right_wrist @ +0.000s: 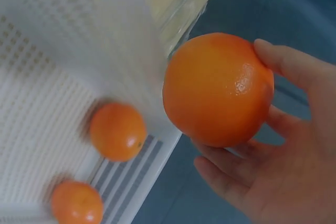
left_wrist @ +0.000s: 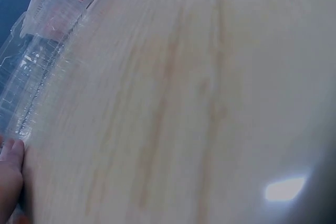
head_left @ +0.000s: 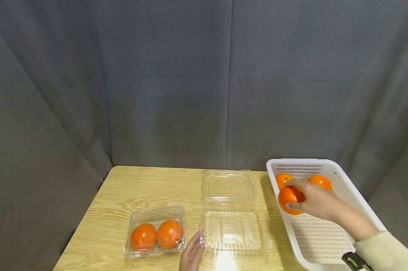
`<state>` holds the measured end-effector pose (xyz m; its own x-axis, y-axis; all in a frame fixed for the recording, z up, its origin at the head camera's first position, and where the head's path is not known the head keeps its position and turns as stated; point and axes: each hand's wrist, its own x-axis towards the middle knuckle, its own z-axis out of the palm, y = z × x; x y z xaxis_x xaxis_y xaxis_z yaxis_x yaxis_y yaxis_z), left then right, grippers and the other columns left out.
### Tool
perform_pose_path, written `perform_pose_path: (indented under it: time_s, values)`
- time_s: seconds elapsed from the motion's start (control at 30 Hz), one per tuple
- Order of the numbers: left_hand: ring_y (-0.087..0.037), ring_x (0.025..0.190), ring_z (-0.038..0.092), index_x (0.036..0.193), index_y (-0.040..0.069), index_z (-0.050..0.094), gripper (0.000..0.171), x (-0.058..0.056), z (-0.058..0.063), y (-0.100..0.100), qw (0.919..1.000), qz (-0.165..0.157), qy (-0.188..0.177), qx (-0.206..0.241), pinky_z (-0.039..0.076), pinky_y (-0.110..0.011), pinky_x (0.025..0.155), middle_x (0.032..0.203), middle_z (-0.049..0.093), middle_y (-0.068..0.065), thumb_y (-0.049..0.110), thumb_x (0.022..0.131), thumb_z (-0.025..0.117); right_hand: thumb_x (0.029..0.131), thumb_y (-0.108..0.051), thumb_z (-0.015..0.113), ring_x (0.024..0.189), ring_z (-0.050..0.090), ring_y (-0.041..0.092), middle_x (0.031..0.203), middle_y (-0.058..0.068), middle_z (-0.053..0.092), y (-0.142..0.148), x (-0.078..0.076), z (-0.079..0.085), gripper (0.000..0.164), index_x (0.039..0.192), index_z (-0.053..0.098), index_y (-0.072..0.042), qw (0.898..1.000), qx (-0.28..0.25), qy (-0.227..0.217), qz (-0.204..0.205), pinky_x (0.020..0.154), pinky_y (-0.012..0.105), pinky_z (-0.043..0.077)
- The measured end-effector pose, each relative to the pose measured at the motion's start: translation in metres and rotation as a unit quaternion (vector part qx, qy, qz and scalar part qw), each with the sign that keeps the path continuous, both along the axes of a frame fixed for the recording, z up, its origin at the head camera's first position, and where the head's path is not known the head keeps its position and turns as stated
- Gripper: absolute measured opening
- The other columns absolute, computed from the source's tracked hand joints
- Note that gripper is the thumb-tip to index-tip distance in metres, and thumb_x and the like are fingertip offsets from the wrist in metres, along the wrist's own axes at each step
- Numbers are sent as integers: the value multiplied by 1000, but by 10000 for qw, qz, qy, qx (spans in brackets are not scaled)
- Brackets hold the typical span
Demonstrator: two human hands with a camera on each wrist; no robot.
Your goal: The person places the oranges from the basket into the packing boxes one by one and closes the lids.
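An orange [head_left: 288, 198] is gripped between the thumb and fingers of my right hand [head_left: 317, 199], raised over the left rim of the white plastic basket [head_left: 293, 241]. The right wrist view shows the same held orange [right_wrist: 218, 90] close up. Two more oranges, one at the back left [head_left: 283, 180] and one farther right [head_left: 320, 181], lie in the basket. My left hand [head_left: 191, 253] pinches the left edge of a clear plastic clamshell [head_left: 232, 229], which lies with its lid [head_left: 229, 185] folded back. In the left wrist view only part of that hand [left_wrist: 10, 174] shows.
Left of the open clamshell sits a second clear container [head_left: 156, 214] with two oranges [head_left: 170, 233] inside, its lid down. All this stands on a wood-grain table [head_left: 149, 188]. Grey curtains [head_left: 170, 94] hang behind and at both sides.
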<state>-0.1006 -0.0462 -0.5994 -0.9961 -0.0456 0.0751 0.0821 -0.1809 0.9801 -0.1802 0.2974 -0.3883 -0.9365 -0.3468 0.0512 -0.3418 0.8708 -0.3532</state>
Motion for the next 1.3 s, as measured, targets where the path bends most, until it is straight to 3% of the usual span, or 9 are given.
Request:
perform_pose_path:
  time_s: [0.1, 0.37, 0.7, 0.8, 0.9, 1.13, 1.23, 1.3]
  values:
    - [8, 117, 47, 140, -15, 43, 48, 1, 0, 0, 10000, 4, -59, -25, 39, -13, 98, 144, 40, -34, 11, 101, 55, 78, -31, 84, 88, 62, 27, 111, 17, 65, -11, 7, 0, 55, 122, 63, -5, 10000, 4, 68, -16, 75, 51, 53]
    - [-3, 122, 48, 140, -13, 44, 48, 1, 1, 0, 9997, 22, -220, -126, 38, -13, 99, 145, 42, -31, 12, 101, 56, 80, -33, 83, 102, 63, 32, 124, 16, 62, -41, 25, -5, 56, 127, 61, -10, 9996, -230, -93, -149, 85, 56, 51]
    - [-41, 131, 44, 140, -13, 44, 48, 1, 4, 1, 9995, 36, -225, -212, 38, -12, 98, 144, 43, -32, 13, 101, 55, 79, -34, 84, 101, 63, 26, 124, 6, 63, -71, 39, -19, 54, 125, 63, -17, 9979, -563, -239, -230, 82, 52, 53]
    - [-47, 131, 40, 140, -15, 43, 48, 1, 4, 1, 9997, 26, -188, -149, 38, -12, 98, 143, 43, -33, 11, 101, 55, 79, -34, 84, 99, 63, 25, 125, 4, 63, -79, 41, -24, 53, 125, 63, -18, 9966, -697, -322, -287, 81, 51, 54]
    - [-42, 131, 42, 140, -15, 43, 48, 1, 4, 1, 9998, 17, -164, -132, 38, -12, 98, 144, 42, -33, 11, 101, 55, 79, -33, 84, 100, 63, 25, 127, 4, 62, -88, 44, -30, 54, 126, 63, -19, 9944, -853, -454, -418, 81, 50, 54]
    - [3, 118, 49, 139, -17, 43, 46, 1, 2, 2, 9999, 64, -21, -90, 38, -11, 98, 142, 43, -35, 7, 101, 55, 77, -30, 86, 101, 63, 22, 121, -1, 63, -110, 51, -47, 55, 126, 63, -20, 9884, -1256, -535, -665, 84, 48, 54]
    - [3, 118, 50, 139, -16, 43, 47, 2, 3, 2, 9999, 84, -40, -83, 39, -11, 98, 142, 43, -35, 9, 101, 55, 76, -29, 87, 100, 63, 22, 121, -1, 63, -118, 53, -52, 56, 125, 63, -18, 9851, -1492, -531, -672, 84, 46, 54]
    - [-10, 124, 51, 139, -15, 44, 47, 2, 4, 2, 9999, 99, -91, -107, 39, -12, 98, 142, 43, -34, 9, 101, 55, 75, -28, 87, 100, 63, 22, 122, 0, 62, -123, 53, -55, 56, 125, 64, -17, 9826, -1643, -527, -687, 84, 45, 55]
